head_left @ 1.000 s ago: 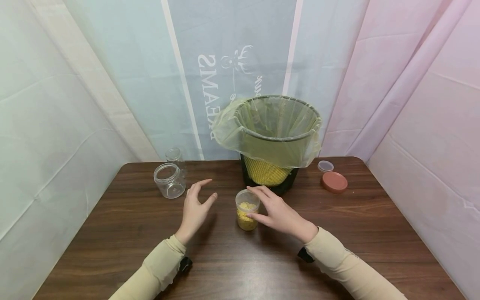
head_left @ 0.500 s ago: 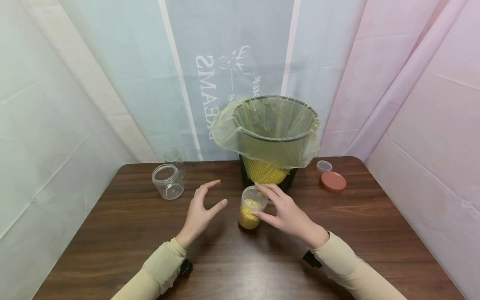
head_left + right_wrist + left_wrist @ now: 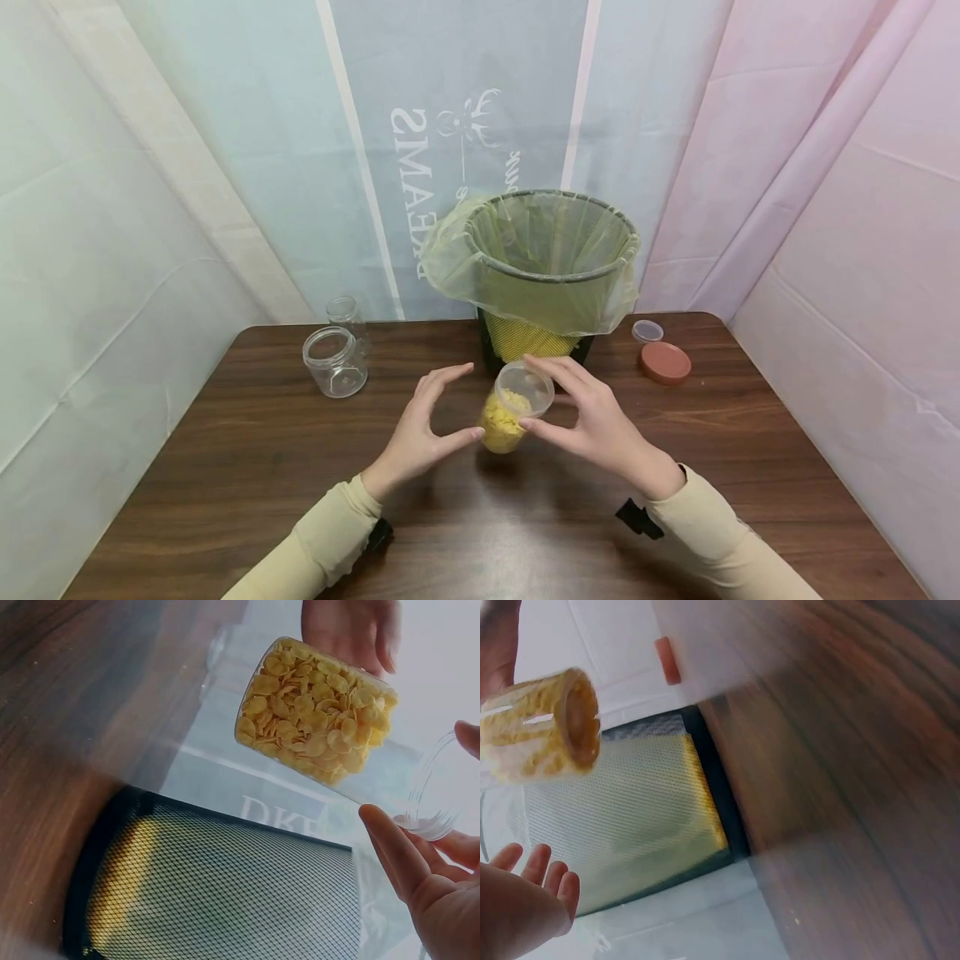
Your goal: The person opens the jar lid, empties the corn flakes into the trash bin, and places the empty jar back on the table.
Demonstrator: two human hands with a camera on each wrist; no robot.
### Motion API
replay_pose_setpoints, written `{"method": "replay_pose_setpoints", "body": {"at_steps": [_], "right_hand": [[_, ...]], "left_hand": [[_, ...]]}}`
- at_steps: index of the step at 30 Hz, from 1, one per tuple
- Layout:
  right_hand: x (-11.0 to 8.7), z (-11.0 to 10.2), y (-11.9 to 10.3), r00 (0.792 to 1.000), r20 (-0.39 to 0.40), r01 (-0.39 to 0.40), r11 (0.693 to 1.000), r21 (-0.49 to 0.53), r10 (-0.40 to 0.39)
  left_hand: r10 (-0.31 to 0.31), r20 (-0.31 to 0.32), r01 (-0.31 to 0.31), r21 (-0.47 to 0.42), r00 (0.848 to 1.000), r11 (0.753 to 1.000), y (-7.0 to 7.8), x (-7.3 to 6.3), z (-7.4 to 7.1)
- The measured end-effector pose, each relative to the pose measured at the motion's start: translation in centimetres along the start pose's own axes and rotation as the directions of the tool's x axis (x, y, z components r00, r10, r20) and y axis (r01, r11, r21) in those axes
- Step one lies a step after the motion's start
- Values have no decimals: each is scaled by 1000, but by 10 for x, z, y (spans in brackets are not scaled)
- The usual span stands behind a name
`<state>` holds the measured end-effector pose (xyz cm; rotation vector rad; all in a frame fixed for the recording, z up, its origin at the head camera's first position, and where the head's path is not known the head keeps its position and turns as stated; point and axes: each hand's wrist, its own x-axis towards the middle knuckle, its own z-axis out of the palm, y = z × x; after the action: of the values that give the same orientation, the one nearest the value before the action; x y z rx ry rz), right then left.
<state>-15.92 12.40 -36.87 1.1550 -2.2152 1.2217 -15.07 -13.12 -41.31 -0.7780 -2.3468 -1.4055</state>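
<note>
A clear screw-neck jar (image 3: 504, 423) partly filled with yellow corn flakes (image 3: 315, 712) is tilted above the table, its open mouth leaning right and away. My right hand (image 3: 592, 417) grips it near the rim, fingertips on the far side and thumb on the near side. Curved around the jar's left side with fingers and thumb spread, my left hand (image 3: 420, 429) holds nothing; its thumb tip is right by the jar wall. The left wrist view shows the jar's base and a gap between it and the left fingers (image 3: 536, 864).
Behind the jar stands a black mesh bin (image 3: 555, 277) lined with a thin yellow-green bag, yellow material low inside. Two open clear jars, a wide one (image 3: 335, 362) and a narrower one (image 3: 347, 315), stand back left. A red lid (image 3: 665, 363) and a small clear lid (image 3: 647, 331) lie back right.
The right hand has raised the jar off the table and tipped it rightward. My left hand has moved right, from well apart to right beside the jar.
</note>
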Motion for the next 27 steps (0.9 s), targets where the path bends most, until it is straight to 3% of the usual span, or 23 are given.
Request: {"method": "replay_pose_setpoints", "body": {"at_steps": [7, 13, 18, 27], "right_hand": [[2, -11, -7, 999, -52, 12, 998, 65, -9], [1, -16, -9, 997, -50, -59, 988, 142, 66], [1, -19, -11, 989, -29, -132, 965, 226, 142], [2, -22, -14, 977, -7, -189, 888, 420, 212]], "left_hand": [[26, 35, -25, -31, 999, 999, 38, 5, 1], [32, 72, -29, -38, 997, 999, 58, 10, 4], [47, 78, -43, -53, 996, 998, 59, 12, 10], [22, 80, -17, -55, 997, 998, 32, 14, 28]]}}
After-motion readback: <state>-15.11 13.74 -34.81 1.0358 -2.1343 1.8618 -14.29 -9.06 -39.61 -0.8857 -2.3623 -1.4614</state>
